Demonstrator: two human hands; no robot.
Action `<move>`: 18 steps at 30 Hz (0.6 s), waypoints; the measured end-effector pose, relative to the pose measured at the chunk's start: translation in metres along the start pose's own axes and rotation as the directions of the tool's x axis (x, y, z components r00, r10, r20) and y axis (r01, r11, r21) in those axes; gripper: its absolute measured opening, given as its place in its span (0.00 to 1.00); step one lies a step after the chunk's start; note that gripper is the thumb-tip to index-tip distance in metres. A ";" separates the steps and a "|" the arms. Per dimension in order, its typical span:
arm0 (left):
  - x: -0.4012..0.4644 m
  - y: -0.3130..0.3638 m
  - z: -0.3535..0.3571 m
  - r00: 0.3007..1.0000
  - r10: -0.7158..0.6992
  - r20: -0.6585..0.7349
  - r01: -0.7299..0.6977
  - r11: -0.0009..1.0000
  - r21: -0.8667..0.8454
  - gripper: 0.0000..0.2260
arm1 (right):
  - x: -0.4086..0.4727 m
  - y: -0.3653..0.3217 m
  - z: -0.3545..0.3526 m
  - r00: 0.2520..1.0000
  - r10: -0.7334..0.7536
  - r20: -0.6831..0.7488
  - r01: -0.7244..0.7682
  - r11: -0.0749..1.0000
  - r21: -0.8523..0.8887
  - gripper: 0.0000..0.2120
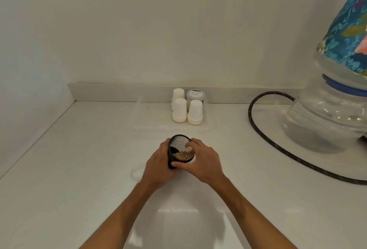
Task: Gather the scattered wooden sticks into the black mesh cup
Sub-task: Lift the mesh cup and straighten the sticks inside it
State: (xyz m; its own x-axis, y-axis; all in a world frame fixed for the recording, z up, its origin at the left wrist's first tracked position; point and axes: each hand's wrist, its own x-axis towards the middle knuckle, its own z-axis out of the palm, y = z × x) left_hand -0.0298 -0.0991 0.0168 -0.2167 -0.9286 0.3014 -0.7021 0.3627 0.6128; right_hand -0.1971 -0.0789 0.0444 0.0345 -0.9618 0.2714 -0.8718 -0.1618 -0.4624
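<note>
The black mesh cup (178, 141) stands on the white counter in the middle of the view, held between both hands. A bundle of wooden sticks (185, 155) fills the near side of the cup, their ends showing at its mouth. My left hand (158, 166) wraps the cup's left wall. My right hand (201, 161) grips the right side, with a finger curled over the rim onto the sticks. No loose sticks show on the counter.
Stacks of white paper cups (187, 109) and a lidded jar (195, 95) sit in a clear tray (143, 113) behind the cup. A black braided hose (258, 129) curves across the right. A large water bottle (325, 113) with a patterned cover stands far right.
</note>
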 end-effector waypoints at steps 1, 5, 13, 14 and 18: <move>0.000 0.000 0.000 1.000 0.013 0.006 -0.013 1.000 -0.001 0.37 | 0.001 0.000 -0.001 0.999 0.006 0.033 -0.006 1.000 -0.009 0.42; 0.000 0.002 0.000 0.999 0.043 0.014 -0.043 0.999 0.006 0.35 | 0.007 0.000 -0.006 0.993 0.007 0.116 0.002 0.997 -0.080 0.39; 0.002 0.001 0.003 0.999 0.047 -0.006 -0.047 0.998 0.047 0.35 | 0.002 0.002 -0.010 1.000 0.008 0.003 -0.008 1.000 0.000 0.47; 0.002 0.000 0.004 0.999 0.041 -0.010 -0.040 0.998 0.054 0.35 | -0.002 0.001 -0.008 0.999 0.042 -0.024 -0.040 0.997 0.073 0.49; 0.002 -0.001 0.009 0.999 0.040 -0.001 -0.040 0.997 0.069 0.37 | -0.016 -0.005 0.005 0.981 0.187 -0.044 -0.163 0.933 0.322 0.51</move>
State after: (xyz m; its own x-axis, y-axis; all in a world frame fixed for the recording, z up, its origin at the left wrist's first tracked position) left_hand -0.0353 -0.1025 0.0102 -0.2439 -0.9131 0.3268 -0.7379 0.3934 0.5485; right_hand -0.1913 -0.0643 0.0382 -0.1504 -0.9644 0.2173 -0.6612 -0.0652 -0.7474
